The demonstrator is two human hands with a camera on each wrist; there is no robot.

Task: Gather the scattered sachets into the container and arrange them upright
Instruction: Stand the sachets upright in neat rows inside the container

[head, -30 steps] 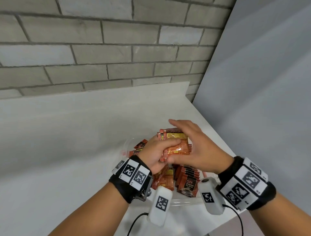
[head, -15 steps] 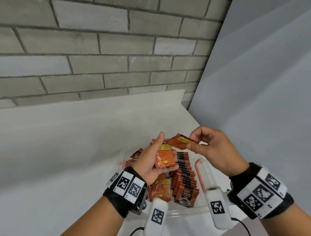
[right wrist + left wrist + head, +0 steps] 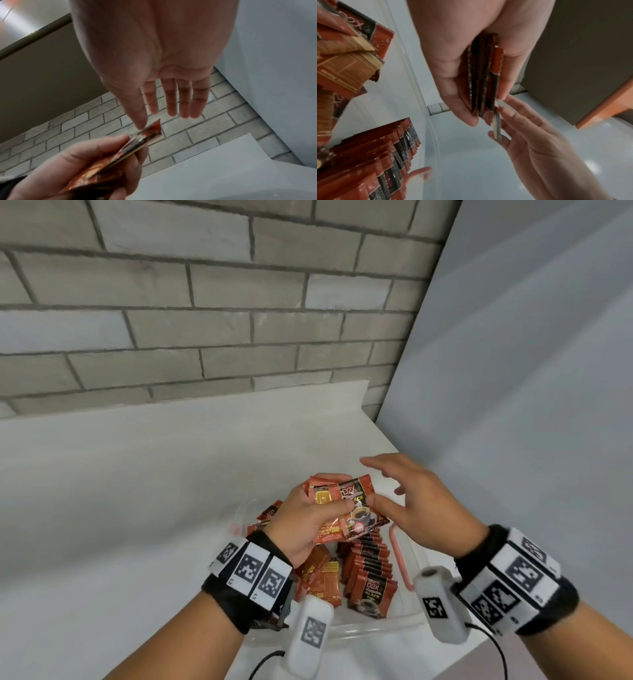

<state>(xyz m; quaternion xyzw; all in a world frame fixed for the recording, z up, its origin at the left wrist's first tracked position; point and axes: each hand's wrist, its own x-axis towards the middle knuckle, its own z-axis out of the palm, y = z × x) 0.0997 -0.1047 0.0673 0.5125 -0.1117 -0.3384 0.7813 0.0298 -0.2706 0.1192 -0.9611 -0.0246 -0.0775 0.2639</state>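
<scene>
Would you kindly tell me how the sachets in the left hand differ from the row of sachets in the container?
The held sachets form a fanned, tilted bunch gripped by the left hand above the container; the row of sachets stands upright, packed front to back inside it. Both show the same red-and-black packaging.

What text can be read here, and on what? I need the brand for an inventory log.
"D2X" and "BLACK": top sachet of the stack gripped by the left hand.
"D2X" and "BLACK": front sachet of the upright row in the clear container.
Smaller print on the sachets: too blurred to read.
Wristband squares: coded markers, no words.
</scene>
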